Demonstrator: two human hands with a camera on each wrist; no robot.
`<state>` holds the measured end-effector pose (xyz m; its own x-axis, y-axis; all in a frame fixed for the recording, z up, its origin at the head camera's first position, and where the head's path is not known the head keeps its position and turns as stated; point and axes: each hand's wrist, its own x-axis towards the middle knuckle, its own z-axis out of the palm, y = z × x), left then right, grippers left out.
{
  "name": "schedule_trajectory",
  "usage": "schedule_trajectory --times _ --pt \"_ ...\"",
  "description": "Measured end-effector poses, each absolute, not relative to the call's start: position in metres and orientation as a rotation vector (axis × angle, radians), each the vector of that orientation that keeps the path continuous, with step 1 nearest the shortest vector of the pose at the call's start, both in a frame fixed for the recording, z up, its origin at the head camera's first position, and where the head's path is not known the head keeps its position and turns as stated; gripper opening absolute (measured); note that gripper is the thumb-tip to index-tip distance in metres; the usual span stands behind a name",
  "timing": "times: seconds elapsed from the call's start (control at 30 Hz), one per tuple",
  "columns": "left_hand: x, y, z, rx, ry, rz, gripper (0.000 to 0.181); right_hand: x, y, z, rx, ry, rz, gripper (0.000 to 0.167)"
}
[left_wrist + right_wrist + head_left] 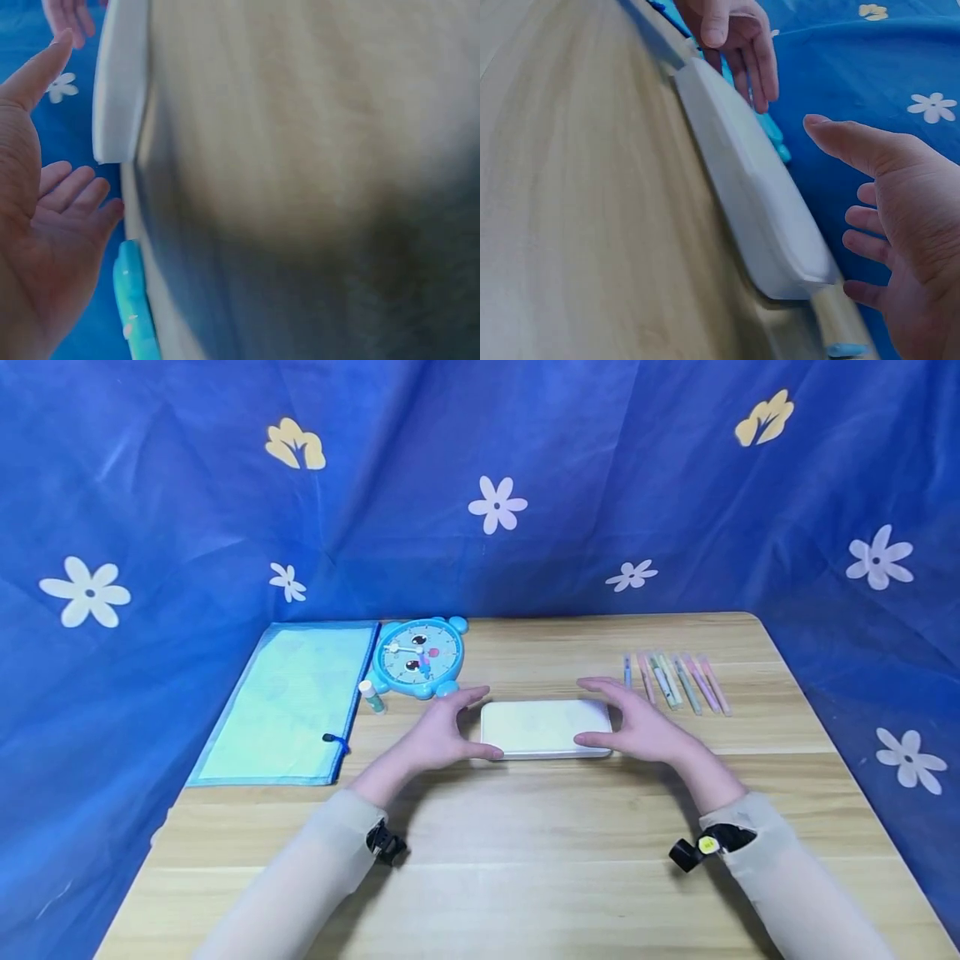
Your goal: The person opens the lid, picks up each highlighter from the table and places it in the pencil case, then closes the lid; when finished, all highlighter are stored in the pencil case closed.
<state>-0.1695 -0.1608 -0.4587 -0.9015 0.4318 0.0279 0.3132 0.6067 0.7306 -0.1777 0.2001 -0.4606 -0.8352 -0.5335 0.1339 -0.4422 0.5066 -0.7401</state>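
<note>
A white rounded rectangular case (pixel 546 727) lies on the wooden table between two hands. At its left end is the left hand (pixel 438 731), thumb and fingers spread apart; in the left wrist view that hand (pixel 64 217) shows a gap to the case (pixel 121 82). The right hand (pixel 637 724) is spread around the case's right end, its thumb over the near right corner in the head view. In the right wrist view the right hand (pixel 907 217) stands beside the case (pixel 754 187), fingers apart. Whether either hand touches the case, I cannot tell.
A light blue zip folder (pixel 281 706) lies at the left. Beside it are a blue toy clock (pixel 418 656) and a glue stick (pixel 372 696). Several pastel pens (pixel 686 683) lie at the back right. Blue flowered cloth (pixel 555 560) hangs behind the table (pixel 517 877).
</note>
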Motion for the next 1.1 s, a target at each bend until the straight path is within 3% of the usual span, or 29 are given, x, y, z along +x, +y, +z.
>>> schedule_trajectory --times 0.63,1.1 --pt "-0.170 -0.147 -0.484 0.616 2.683 1.113 0.114 -0.181 0.168 -0.480 -0.865 2.769 -0.887 0.106" --pt "-0.163 -0.147 -0.488 0.549 2.743 1.114 0.109 -0.187 0.160 -0.490 -0.909 2.832 -0.841 0.104"
